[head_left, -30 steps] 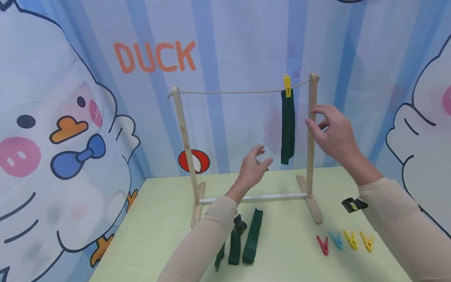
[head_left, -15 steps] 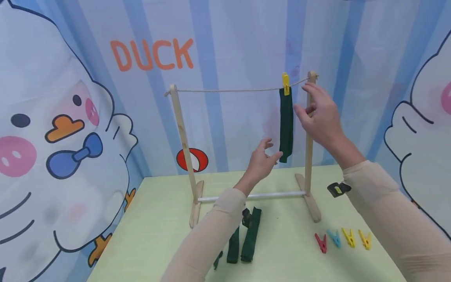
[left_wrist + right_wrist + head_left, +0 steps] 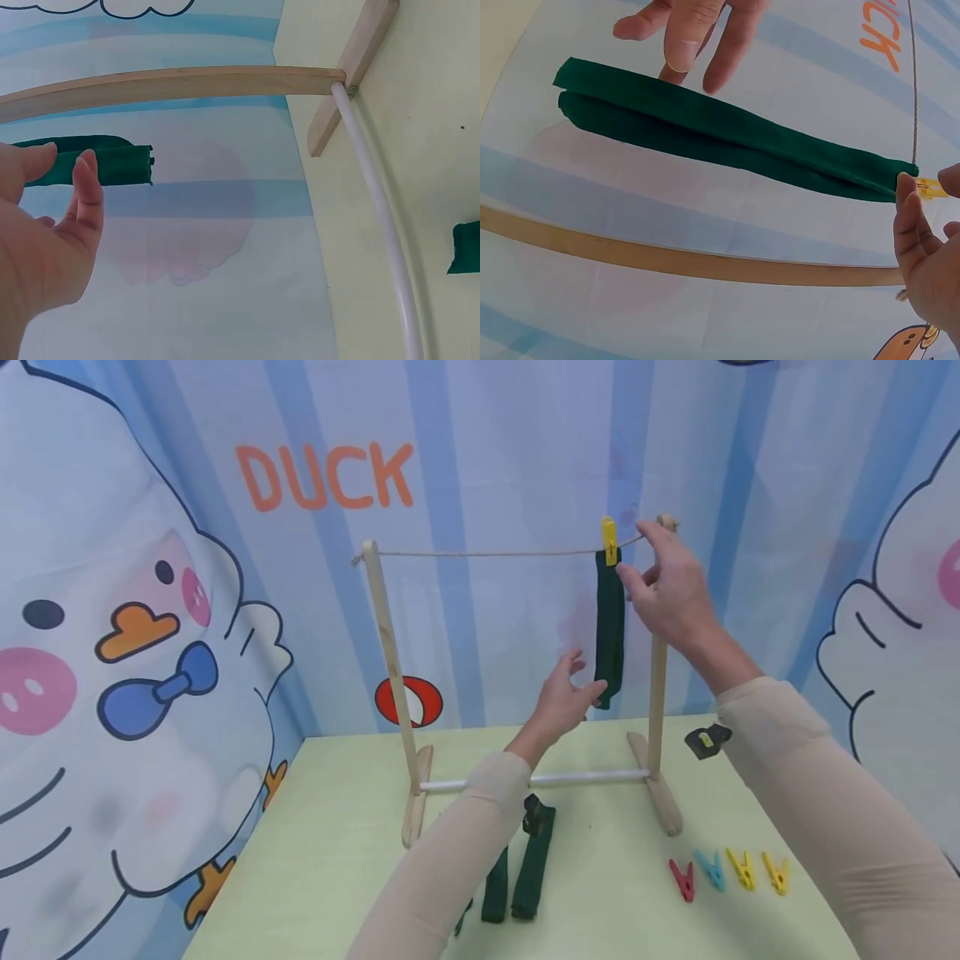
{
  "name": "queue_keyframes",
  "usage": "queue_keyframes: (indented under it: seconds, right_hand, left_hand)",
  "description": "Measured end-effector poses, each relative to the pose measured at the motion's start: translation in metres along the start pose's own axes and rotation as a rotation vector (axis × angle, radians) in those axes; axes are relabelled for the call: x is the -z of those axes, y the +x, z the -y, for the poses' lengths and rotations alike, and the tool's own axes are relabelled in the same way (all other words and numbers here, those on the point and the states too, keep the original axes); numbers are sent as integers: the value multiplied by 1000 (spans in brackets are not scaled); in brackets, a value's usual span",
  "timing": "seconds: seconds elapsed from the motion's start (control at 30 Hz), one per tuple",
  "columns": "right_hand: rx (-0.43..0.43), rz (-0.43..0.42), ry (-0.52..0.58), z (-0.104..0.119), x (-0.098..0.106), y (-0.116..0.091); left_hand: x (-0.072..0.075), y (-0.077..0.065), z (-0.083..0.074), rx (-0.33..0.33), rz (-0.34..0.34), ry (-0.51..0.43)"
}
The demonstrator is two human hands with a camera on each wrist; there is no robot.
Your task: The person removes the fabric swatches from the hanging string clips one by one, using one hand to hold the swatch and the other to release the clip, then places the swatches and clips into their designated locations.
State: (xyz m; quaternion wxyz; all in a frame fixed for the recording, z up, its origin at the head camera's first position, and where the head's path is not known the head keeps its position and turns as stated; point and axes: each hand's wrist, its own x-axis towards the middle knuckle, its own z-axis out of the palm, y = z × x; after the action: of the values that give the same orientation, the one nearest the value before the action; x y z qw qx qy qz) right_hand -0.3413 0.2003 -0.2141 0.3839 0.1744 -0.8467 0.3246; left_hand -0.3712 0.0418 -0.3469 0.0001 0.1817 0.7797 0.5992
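Note:
A folded dark green cloth strip (image 3: 610,618) hangs from the rope (image 3: 487,554) of a small wooden drying rack, held at its top by a yellow clothespin (image 3: 609,539). My right hand (image 3: 671,589) is raised at the clothespin, thumb beside the cloth's top edge and fingers spread apart. In the right wrist view, the cloth (image 3: 705,127) stretches from the clothespin (image 3: 928,187) past the other hand's fingers. Close to the cloth's lower end, my left hand (image 3: 562,702) has its thumb and fingers loosely bent and apart. Whether it touches the cloth is unclear.
Wooden posts (image 3: 390,643) and a white rod (image 3: 592,777) form the rack. Several green cloth strips (image 3: 534,877) lie on the pale table (image 3: 600,902), partly behind the left sleeve. A red clothespin (image 3: 682,881), a blue clothespin (image 3: 711,870) and two yellow clothespins (image 3: 741,868) lie at right.
My right hand has risen leftward from the right post to the hanging clothespin. My left hand has moved right and slightly up to the cloth's lower end.

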Motion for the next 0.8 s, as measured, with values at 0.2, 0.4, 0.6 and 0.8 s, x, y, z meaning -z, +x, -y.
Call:
queue_keyframes:
  seconds: [0.2,0.4,0.6,0.8]
  right_hand:
    - [-29,24,17,0,-2,5]
    - [-65,44,38,8,-2,13]
    - [-86,64,72,15,-2,19]
    - [-116,86,105,17,0,22]
  left_hand:
    - [-6,5,-3,26,12,-84]
    - [-8,6,-4,29,26,-129]
    - [-10,8,-2,29,-2,-87]
    - [-12,6,1,14,-11,-63]
